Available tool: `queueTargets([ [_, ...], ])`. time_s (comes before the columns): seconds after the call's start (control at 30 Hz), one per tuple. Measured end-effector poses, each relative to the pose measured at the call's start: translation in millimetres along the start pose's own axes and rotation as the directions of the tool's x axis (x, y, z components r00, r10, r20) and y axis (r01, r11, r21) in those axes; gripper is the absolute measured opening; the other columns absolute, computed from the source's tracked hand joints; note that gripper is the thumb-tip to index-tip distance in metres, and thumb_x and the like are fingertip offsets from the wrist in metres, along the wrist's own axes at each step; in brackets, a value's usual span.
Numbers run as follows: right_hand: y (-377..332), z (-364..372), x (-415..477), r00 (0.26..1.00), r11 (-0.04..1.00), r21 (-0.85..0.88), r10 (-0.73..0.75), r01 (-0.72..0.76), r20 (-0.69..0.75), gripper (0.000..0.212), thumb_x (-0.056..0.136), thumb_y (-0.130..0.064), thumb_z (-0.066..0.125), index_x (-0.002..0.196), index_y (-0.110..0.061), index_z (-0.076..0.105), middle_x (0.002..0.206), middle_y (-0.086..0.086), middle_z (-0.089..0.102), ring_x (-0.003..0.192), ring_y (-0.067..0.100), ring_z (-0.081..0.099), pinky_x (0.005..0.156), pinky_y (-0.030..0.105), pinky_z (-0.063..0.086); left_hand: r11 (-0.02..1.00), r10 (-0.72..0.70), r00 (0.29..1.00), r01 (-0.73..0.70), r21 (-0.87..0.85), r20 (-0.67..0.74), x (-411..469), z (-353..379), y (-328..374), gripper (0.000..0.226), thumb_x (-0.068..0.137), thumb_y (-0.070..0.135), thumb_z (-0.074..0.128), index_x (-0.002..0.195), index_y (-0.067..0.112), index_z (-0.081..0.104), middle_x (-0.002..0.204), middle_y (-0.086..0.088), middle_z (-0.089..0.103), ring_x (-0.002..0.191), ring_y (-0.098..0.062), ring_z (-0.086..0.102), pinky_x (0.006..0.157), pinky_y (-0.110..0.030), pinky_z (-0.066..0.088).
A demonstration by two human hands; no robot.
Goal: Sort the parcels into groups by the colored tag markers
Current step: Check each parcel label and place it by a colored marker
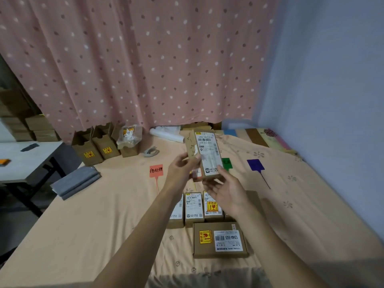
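Evidently little was sorted: the left hand point(182, 169) and right hand point(226, 192) both gripped one parcel point(205, 152) mid-frame, no parcel visibly lay by the red tag point(156, 171), green tag point(227, 163) or purple tag point(255, 164), and the other parcels point(194, 206) waited lower centre.

The fingers point(190, 161) hold the raised parcel point(204, 154) in the air, clear above everything on the bed point(83, 235). To the left of the fingers the sheet is bare over a wide stretch, with only the flat red tag point(156, 171) on it. To the right there is open sheet too, around the green tag point(226, 163) and the purple tag point(255, 164). Directly below the fingers a row of small parcels point(193, 206) stands close together, and a flat box point(220, 240) lies just beside it, so a low path is blocked. Farther away on the left, open cartons point(104, 144), a tape roll point(151, 152) and a grey folded cloth point(76, 181) stand in the way.
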State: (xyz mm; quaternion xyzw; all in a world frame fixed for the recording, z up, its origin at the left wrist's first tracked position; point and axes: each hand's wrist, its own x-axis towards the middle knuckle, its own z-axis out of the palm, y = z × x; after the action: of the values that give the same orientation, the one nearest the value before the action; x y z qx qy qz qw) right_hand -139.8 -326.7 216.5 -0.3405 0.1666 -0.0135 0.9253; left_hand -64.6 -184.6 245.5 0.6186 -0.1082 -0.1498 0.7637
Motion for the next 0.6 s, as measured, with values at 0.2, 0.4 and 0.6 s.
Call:
queueTargets([
  [0.2, 13, -10, 0, 0.997, 0.996, 0.082, 0.035, -0.03, -0.069, 0.047, 0.087, -0.033, 0.074, 0.125, -0.007, 0.065, 0.117, 0.021, 0.066, 0.106, 0.029, 0.066, 0.086, 0.035, 0.056, 0.999, -0.041, 0.999, 0.042, -0.033, 0.016, -23, 11, -20, 0.024, 0.092, 0.029, 0.075, 0.115, 0.025, 0.072, 0.11, 0.001, 0.08, 0.1, -0.015, 0.077, 0.076, -0.021, 0.06],
  [0.4, 9, -9, 0, 1.0, 0.996, 0.085, -0.006, 0.006, 0.002, 0.037, 0.091, -0.036, 0.07, 0.117, -0.011, 0.077, 0.129, 0.019, 0.068, 0.108, 0.03, 0.07, 0.089, 0.036, 0.06, 0.984, 0.087, 0.995, -0.094, 0.149, 0.056, -34, 19, -15, 0.045, 0.083, 0.032, 0.082, 0.123, 0.041, 0.062, 0.116, 0.014, 0.076, 0.108, -0.005, 0.071, 0.083, -0.02, 0.059],
  [0.6, 11, 3, -2, 0.998, 0.995, 0.078, 0.064, -0.065, 0.018, 0.054, 0.092, -0.052, 0.056, 0.127, -0.014, 0.073, 0.135, 0.014, 0.067, 0.139, 0.03, 0.053, 0.12, 0.04, 0.036, 0.928, 0.261, 0.965, -0.239, 0.286, -0.042, -47, 36, -24, 0.077, 0.079, 0.027, 0.087, 0.145, 0.032, 0.047, 0.127, 0.01, 0.067, 0.112, 0.0, 0.067, 0.084, -0.015, 0.058],
])
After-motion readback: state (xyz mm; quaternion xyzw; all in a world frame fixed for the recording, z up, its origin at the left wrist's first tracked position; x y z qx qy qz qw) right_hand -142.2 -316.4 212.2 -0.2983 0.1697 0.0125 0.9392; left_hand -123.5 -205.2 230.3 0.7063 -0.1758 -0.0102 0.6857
